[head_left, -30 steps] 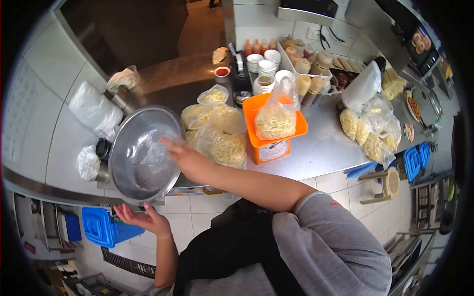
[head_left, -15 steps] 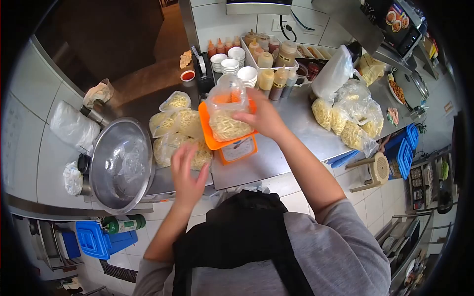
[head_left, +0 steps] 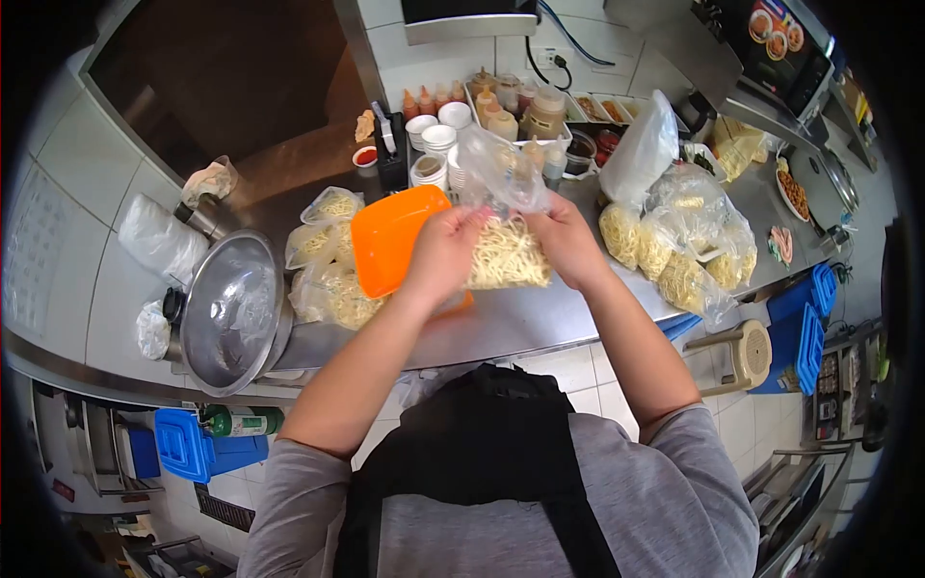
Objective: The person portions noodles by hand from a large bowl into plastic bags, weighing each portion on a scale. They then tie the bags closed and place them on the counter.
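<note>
A clear plastic bag of noodles (head_left: 509, 252) is held up between my two hands, over the steel counter's front part. My left hand (head_left: 448, 249) is closed on the bag's left side at its neck, and my right hand (head_left: 568, 241) grips the right side. The bag's loose top stands up above my fingers. Just left of the bag is the orange tray (head_left: 393, 231) of a scale, with nothing in it; my left forearm hides most of the scale's body. More bagged noodles (head_left: 332, 252) lie left of the tray.
A large metal bowl (head_left: 231, 313) with plastic in it stands at the left. White bowls (head_left: 438, 140) and sauce bottles (head_left: 501, 123) line the back. Other noodle bags (head_left: 679, 236) are piled at the right. A stool (head_left: 747, 354) stands below the counter's right part.
The noodle bag has left the orange tray and moved right, off the scale. My left hand, open before, has come up and taken hold of it; my right hand now grips its neck.
</note>
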A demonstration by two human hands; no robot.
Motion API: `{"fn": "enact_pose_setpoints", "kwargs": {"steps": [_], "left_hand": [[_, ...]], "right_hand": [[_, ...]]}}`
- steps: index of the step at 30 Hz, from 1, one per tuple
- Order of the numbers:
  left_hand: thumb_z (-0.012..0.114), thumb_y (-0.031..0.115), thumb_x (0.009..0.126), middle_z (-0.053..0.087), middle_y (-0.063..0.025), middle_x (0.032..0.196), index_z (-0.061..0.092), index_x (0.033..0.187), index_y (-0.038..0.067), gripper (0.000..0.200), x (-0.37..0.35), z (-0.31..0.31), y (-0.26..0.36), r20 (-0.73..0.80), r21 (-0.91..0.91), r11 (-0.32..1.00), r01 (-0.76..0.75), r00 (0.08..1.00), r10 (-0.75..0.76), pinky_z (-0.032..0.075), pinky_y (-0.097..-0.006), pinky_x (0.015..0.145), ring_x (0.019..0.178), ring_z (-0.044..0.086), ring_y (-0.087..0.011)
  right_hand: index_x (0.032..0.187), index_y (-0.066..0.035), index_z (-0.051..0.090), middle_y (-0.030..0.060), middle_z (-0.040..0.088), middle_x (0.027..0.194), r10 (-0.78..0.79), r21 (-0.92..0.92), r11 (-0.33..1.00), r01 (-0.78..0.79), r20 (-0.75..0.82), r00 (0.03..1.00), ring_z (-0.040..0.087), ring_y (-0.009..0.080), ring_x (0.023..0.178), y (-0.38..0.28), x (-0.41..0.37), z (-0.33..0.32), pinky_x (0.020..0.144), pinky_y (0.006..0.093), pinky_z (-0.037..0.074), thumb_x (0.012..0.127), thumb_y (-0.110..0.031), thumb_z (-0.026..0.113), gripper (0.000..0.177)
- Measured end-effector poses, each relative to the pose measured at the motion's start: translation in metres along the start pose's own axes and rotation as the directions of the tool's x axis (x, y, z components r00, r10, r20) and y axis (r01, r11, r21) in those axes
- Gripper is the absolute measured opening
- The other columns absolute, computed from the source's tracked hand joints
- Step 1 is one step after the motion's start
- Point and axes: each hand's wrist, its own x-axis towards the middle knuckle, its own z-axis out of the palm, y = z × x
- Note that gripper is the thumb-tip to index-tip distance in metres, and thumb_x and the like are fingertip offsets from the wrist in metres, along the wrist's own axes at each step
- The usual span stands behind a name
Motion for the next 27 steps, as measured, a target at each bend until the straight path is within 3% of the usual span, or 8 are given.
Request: {"fn": "enact_pose_setpoints", "kwargs": {"steps": [2,5,8,11,16,18,22,27], "left_hand": [[0.056,0.017,0.099,0.070,-0.0080,0.085,0.067,0.101,-0.002,0.023,-0.004,0.027,-0.032,0.015,0.097,0.994,-0.044,0.999,0.042,0.050,-0.0294,0.070,0.073,0.064,-0.0138],[0.057,0.001,0.084,0.067,-0.0144,0.104,0.069,0.100,0.003,0.020,-0.017,0.063,-0.078,0.038,0.370,0.830,-0.416,0.900,0.434,0.051,-0.0381,0.082,0.096,0.064,-0.0349],[0.056,-0.002,0.075,0.066,-0.0135,0.108,0.071,0.098,0.006,0.029,-0.038,0.060,-0.146,0.320,0.433,0.658,-0.616,0.788,0.526,0.049,-0.0408,0.089,0.103,0.062,-0.0328],[0.055,-0.001,0.073,0.066,-0.0125,0.103,0.071,0.095,0.007,0.029,-0.060,0.056,-0.177,0.463,0.403,0.651,-0.643,0.757,0.461,0.048,-0.0428,0.090,0.103,0.061,-0.0324],[0.058,0.010,0.079,0.067,-0.0146,0.091,0.066,0.088,0.002,0.014,-0.051,0.067,-0.207,0.373,0.534,0.548,-0.643,0.762,0.530,0.050,-0.0443,0.081,0.090,0.063,-0.0354],[0.055,0.015,0.087,0.066,-0.0180,0.084,0.060,0.087,0.002,0.013,-0.036,0.081,-0.186,0.140,0.749,0.629,-0.205,0.978,0.152,0.050,-0.0484,0.073,0.082,0.064,-0.0394],[0.048,0.027,0.098,0.066,-0.0201,0.085,0.058,0.086,0.004,0.027,-0.013,0.097,-0.154,0.047,0.785,0.619,-0.032,0.999,-0.008,0.051,-0.0506,0.071,0.088,0.065,-0.0402],[0.052,0.043,0.095,0.065,-0.0176,0.098,0.063,0.099,0.007,0.037,-0.003,0.092,-0.161,0.169,0.834,0.533,-0.143,0.986,0.000,0.050,-0.0495,0.073,0.088,0.066,-0.0379]], "right_hand": [[0.115,-0.002,0.065,0.0034,0.069,0.103,0.004,0.017,1.000,-0.004,-0.040,0.999,0.062,0.0089,0.092,0.032,-0.014,-0.032,0.080,0.0260,0.050,0.094,-0.004,0.053,0.023],[0.099,-0.002,0.068,0.0124,0.068,0.103,-0.392,-0.724,0.651,0.227,-0.065,0.918,0.066,0.0287,0.095,0.071,-0.053,-0.071,0.083,0.0332,0.051,0.078,0.003,0.059,0.024],[0.093,-0.004,0.067,0.0123,0.067,0.101,-0.554,-0.795,0.303,0.526,0.302,0.776,0.064,0.0332,0.096,0.136,-0.100,-0.097,0.083,0.0369,0.052,0.072,-0.001,0.064,0.021],[0.094,-0.005,0.064,0.0116,0.067,0.100,-0.514,-0.754,0.266,0.600,0.415,0.750,0.066,0.0289,0.091,0.162,-0.137,-0.092,0.078,0.0400,0.054,0.069,-0.004,0.064,0.025],[0.093,-0.004,0.059,0.0182,0.068,0.091,-0.204,-0.886,0.418,0.201,0.124,0.971,0.066,0.0373,0.080,0.154,-0.122,-0.079,0.068,0.0479,0.053,0.074,-0.002,0.060,0.019],[0.095,-0.003,0.058,0.0222,0.067,0.083,-0.059,-0.829,0.559,-0.006,-0.047,0.997,0.065,0.0418,0.078,0.146,-0.102,-0.075,0.069,0.0504,0.052,0.079,-0.004,0.058,0.015],[0.096,-0.001,0.059,0.0246,0.066,0.080,-0.045,-0.828,0.554,-0.089,-0.137,0.990,0.065,0.0443,0.077,0.172,-0.070,-0.088,0.071,0.0526,0.051,0.085,-0.008,0.055,0.014],[0.097,-0.002,0.062,0.0221,0.067,0.083,-0.009,-0.909,0.371,-0.191,-0.210,0.978,0.065,0.0422,0.081,0.177,-0.061,-0.087,0.073,0.0502,0.052,0.087,-0.013,0.055,0.017]]}}
